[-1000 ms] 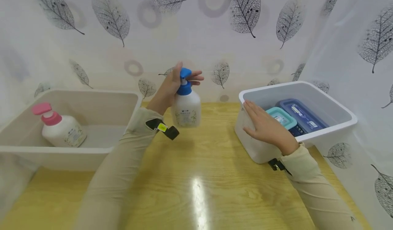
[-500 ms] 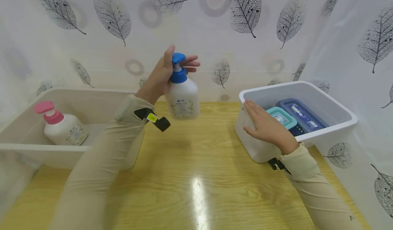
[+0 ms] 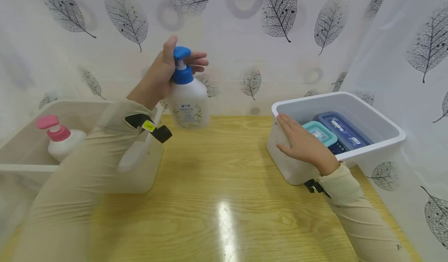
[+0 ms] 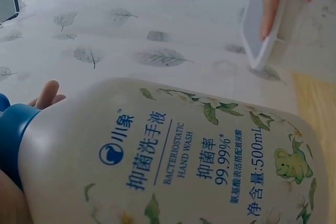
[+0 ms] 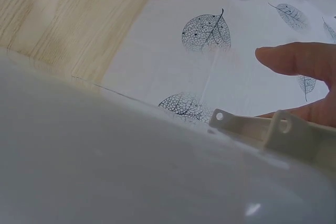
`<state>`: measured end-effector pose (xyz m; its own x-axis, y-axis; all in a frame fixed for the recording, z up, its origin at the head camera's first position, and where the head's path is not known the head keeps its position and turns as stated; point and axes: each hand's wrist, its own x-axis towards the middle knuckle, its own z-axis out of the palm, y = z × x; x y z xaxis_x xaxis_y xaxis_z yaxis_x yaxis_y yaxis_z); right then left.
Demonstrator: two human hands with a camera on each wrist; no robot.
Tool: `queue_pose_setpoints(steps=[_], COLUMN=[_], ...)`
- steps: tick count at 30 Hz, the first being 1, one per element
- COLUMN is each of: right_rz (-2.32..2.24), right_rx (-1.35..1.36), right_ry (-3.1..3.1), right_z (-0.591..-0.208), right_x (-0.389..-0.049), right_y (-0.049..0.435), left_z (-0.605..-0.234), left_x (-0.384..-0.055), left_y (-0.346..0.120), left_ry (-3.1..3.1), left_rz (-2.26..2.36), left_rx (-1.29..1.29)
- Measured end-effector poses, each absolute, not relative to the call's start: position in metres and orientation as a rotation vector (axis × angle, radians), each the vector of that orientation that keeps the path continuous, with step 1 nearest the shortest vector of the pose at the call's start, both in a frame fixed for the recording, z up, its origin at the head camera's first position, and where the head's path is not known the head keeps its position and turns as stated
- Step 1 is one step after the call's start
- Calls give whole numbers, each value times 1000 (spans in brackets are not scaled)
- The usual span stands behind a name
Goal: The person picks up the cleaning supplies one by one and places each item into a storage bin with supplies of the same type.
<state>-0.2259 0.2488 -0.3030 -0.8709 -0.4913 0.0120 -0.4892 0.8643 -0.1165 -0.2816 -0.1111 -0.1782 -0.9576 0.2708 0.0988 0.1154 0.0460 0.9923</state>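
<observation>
My left hand (image 3: pixel 158 77) grips a white hand wash bottle (image 3: pixel 189 102) with a blue pump by its neck, thumb up beside the pump head. The bottle hangs above the table, slightly tilted, its printed label (image 4: pixel 205 156) large in the left wrist view. Below and left of it is a white bin (image 3: pixel 155 165), partly covered by my left sleeve. A second bottle with a pink pump (image 3: pixel 64 139) leans inside that bin. On the right, my right hand (image 3: pixel 303 145) rests with straight fingers on the near left rim of another white bin (image 3: pixel 378 114).
Inside the right bin lie a teal-lidded container (image 3: pixel 320 133) and a dark blue lidded container (image 3: pixel 344 130). A wooden table (image 3: pixel 213 168) spans between the two bins. Behind everything hangs a leaf-patterned curtain (image 3: pixel 224 32).
My left hand has carried the blue-pump bottle up and left, toward the left bin, and my sleeve now covers more of that bin. The right hand stays on its rim.
</observation>
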Motion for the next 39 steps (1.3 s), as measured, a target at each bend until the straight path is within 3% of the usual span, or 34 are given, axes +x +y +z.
queue_pose_setpoints(steps=[34, 39], right_rz=[-162, -167], right_rx=[-805, -804], right_ry=[3019, 3020], right_z=[-302, -303], right_x=[-227, -227], right_y=[248, 247], left_z=[-171, -174], left_x=[-280, -279], left_y=[-226, -236], left_ry=[2106, 2042], left_rz=[2290, 2335], left_rx=[191, 61])
